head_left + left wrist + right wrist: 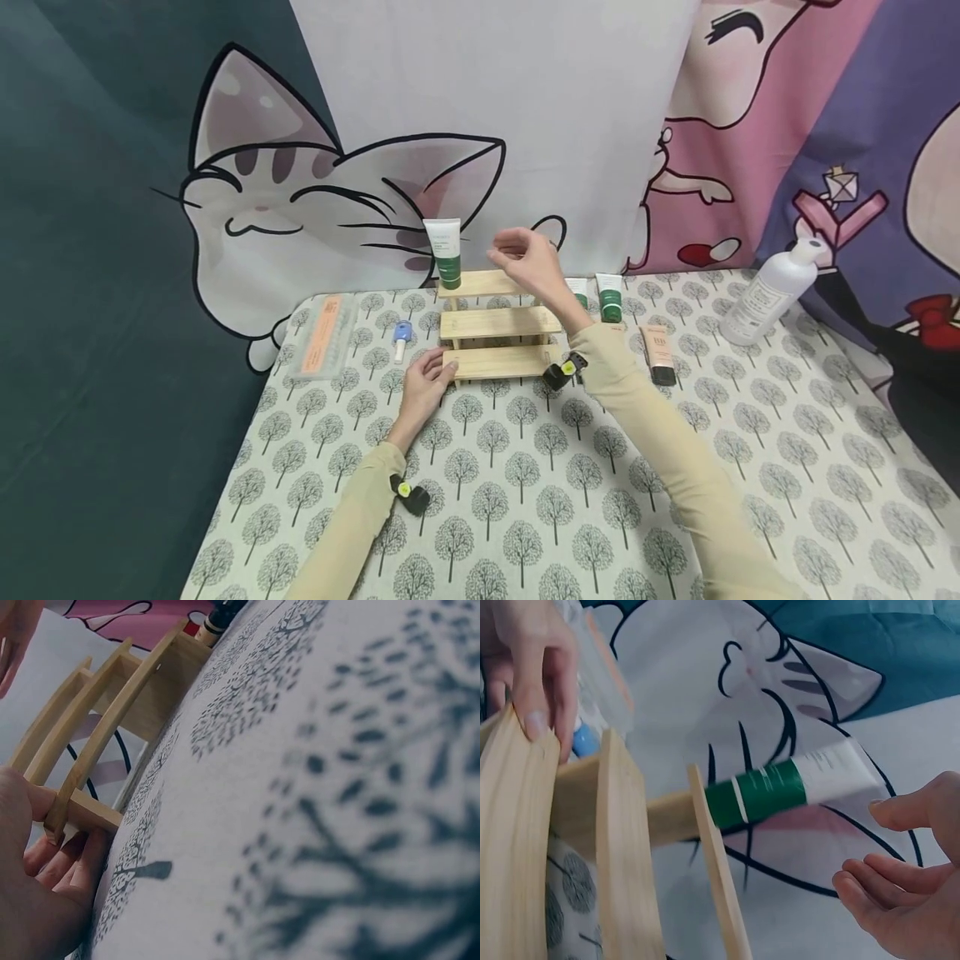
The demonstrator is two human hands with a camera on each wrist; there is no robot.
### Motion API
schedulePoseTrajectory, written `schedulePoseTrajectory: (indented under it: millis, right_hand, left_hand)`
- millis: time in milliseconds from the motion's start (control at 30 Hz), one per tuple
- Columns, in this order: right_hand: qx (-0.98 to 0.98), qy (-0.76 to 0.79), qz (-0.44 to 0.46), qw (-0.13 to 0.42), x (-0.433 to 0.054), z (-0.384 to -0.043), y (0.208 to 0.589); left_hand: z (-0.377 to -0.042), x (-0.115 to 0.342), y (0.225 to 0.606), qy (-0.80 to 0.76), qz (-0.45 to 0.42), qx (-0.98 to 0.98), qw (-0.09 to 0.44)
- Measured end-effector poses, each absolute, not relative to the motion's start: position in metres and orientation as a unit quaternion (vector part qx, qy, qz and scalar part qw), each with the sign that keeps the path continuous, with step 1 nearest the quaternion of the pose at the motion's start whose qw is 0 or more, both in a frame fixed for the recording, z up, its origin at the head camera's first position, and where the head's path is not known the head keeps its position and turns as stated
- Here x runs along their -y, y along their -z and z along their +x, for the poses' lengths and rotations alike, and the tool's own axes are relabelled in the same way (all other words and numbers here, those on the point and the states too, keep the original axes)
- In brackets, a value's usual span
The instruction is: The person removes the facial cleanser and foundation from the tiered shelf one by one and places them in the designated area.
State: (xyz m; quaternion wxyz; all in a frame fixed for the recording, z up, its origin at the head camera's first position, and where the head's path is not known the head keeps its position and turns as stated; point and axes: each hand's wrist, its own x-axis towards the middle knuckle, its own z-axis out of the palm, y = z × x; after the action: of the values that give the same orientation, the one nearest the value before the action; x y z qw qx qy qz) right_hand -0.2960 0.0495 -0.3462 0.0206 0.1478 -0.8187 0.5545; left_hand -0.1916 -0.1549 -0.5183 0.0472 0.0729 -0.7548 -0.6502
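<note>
A three-tier wooden display stand (501, 322) stands on the cloth. My left hand (427, 379) grips the left end of its lowest step, thumb on top; in the left wrist view, the fingers (71, 870) reach beneath the board. A white and green squeeze tube (446, 254) stands upright on its dark green cap at the top step's left end. To the right of that tube, above the top step, my right hand (531, 262) is raised with fingers loosely bent and nothing between them. The right wrist view shows a gap between its fingertips (877, 817) and the tube (780, 787).
Two more white and green tubes (610, 298) are behind the right forearm, near a beige BB tube (658, 354). A white pump bottle (772, 292) leans at far right. On the left lie a small blue-topped bottle (402, 340) and a clear case (324, 337). Printed fabric (495, 75) hangs behind.
</note>
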Motion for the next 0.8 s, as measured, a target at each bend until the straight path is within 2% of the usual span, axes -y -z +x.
schedulePoseTrajectory:
  millis: [300, 800]
  right_hand:
    - [0.814, -0.558, 0.160, -0.008, -0.013, -0.304, 0.359]
    - [0.814, -0.558, 0.162, 0.021, 0.018, -0.313, 0.382]
  left_hand:
    - [-0.191, 0.155, 0.519, 0.645, 0.072, 0.759, 0.053]
    - [-0.193, 0.156, 0.518, 0.656, 0.084, 0.750, 0.026]
